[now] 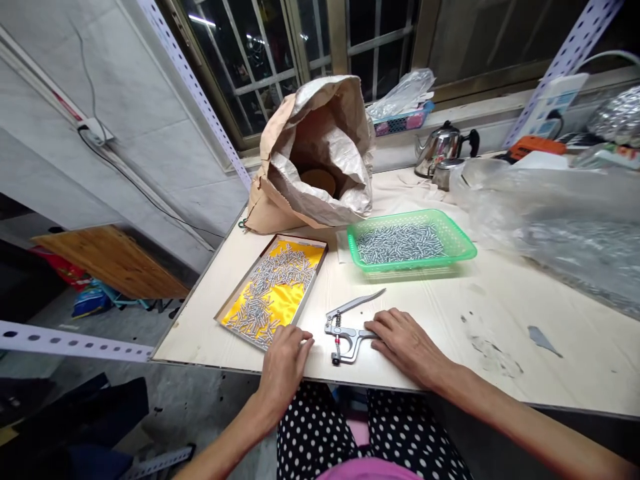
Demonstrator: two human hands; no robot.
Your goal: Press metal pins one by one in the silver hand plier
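There is one flat tray (pixel 311 291) just past the fingers of the left hand (pixel 284 363). It has one shiny yellow cloth (pixel 287 300) and lots of little metal pins (pixel 257 310), too many to count. One green basket (pixel 415 267) is farther off, past the right hand (pixel 410 347). It holds a big heap of small metal bits (pixel 400 243), also too many to count. One big paper bag (pixel 280 200) lies open well beyond the left fingers, with one round brown thing (pixel 320 180) inside.

One pair of pliers (pixel 356 331) lies on the surface (pixel 430 293) between the two hands. The right fingers are lightly closed on its lower handle, and its upper handle sticks up and away from them. The left fingers are bent at the tray's near corner; I cannot tell if they pinch anything. One shiny kettle (pixel 443 147) is far past the right fingers.
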